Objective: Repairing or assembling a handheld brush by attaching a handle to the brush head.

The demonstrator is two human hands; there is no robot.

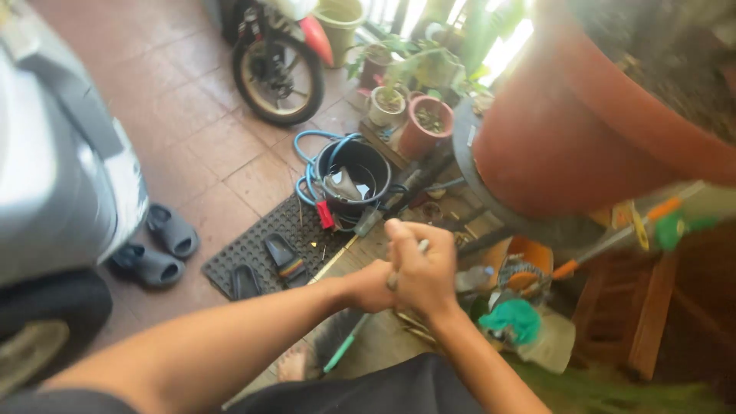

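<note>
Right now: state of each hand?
Left hand: closed, mostly hidden behind the right; contents cannot be told.
Right hand: closed around a thin grey rod-like tool.

Both hands meet just below the black bucket (354, 172): the right hand (420, 270) is wrapped around a thin grey rod (422, 246), with the left hand (373, 286) pressed against it. A blue hose (307, 157) coils round the bucket, sandals (282, 259) sit on the black mat (257, 244) to its lower left, and a big terracotta pot (567, 130) sits to its right.

Reddish tiled floor (192, 100), black rubber mat (253, 253), bright daylight behind potted plants (429, 115); wooden stand (636, 307), perhaps stool.
</note>
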